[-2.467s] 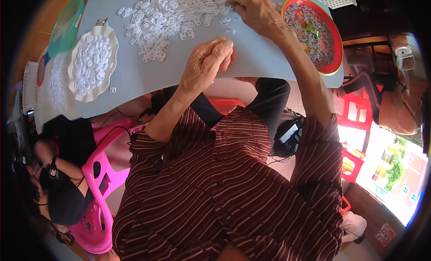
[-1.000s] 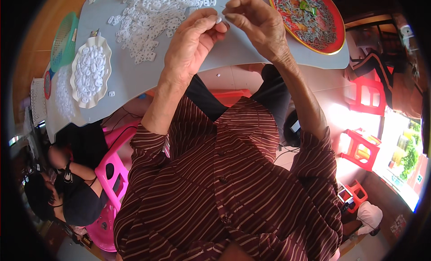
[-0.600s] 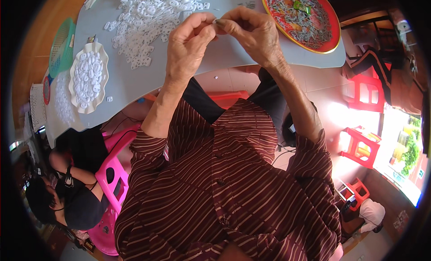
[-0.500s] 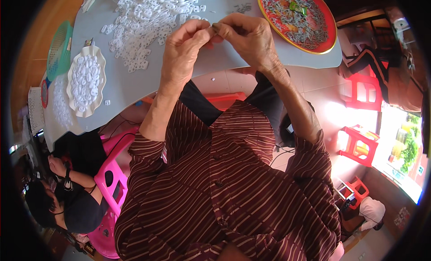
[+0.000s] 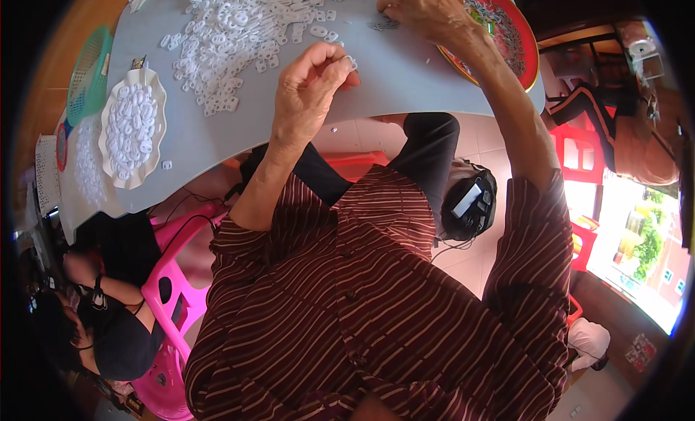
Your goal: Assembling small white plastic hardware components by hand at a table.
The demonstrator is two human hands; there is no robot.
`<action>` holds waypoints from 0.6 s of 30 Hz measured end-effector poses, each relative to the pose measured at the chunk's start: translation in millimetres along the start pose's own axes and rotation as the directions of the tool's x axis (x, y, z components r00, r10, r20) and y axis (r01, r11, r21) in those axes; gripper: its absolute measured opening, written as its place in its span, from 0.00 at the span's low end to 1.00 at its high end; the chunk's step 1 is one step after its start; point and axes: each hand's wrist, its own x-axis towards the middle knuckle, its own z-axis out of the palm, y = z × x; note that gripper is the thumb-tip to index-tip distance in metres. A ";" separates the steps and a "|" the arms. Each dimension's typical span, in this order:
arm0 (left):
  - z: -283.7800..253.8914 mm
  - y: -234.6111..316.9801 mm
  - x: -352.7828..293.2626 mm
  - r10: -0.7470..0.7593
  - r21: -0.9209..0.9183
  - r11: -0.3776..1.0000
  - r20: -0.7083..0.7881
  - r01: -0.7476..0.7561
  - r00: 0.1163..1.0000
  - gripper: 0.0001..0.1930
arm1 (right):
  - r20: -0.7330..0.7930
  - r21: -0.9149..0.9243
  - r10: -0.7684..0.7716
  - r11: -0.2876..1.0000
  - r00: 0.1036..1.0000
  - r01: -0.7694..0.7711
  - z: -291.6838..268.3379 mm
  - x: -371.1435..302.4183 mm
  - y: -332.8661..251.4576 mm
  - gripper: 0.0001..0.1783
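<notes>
My left hand (image 5: pixel 313 84) is raised over the table's near edge, its thumb and fingertips pinched on a small white plastic piece (image 5: pixel 351 63). At the far side, my right hand (image 5: pixel 423 12) reaches over the table with bent fingers drawn together. Whatever its fingertips hold, if anything, is too small to make out. Just beside those fingertips lies a little heap of small grey metal pins (image 5: pixel 382 25). A large heap of white plastic pieces (image 5: pixel 217 48) spreads across the table to the left of both hands.
Under my right forearm stands a round red tray (image 5: pixel 532 62) of metal pins. A scalloped white dish (image 5: pixel 161 135) of white pieces and a green mesh basket (image 5: pixel 87 84) are at the left. Another person (image 5: pixel 130 341) sits lower left, by a pink chair (image 5: pixel 170 276).
My hands were together over the table edge. The right one has moved away, far and to the right, to the small heap of pins; the left one stays back with the white piece.
</notes>
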 end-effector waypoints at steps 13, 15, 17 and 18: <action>0.2 -2.3 -0.4 0.001 -0.019 1.000 -0.009 -0.001 1.000 0.06 | 0.070 0.241 0.051 0.968 0.996 -0.067 -16.1 6.7 -5.1 0.08; 2.8 -2.3 2.5 0.024 -0.009 1.000 0.016 -0.024 1.000 0.06 | -0.011 0.142 -0.061 0.988 0.998 0.062 6.7 4.8 8.3 0.09; -0.4 -4.7 1.7 0.023 0.013 1.000 0.004 -0.023 1.000 0.06 | 0.000 0.184 -0.047 0.982 0.999 0.046 5.4 8.0 2.8 0.09; -1.8 -5.5 1.3 0.024 0.032 0.999 -0.001 -0.024 1.000 0.06 | 0.012 0.221 -0.028 0.975 1.000 0.024 3.9 8.7 0.6 0.09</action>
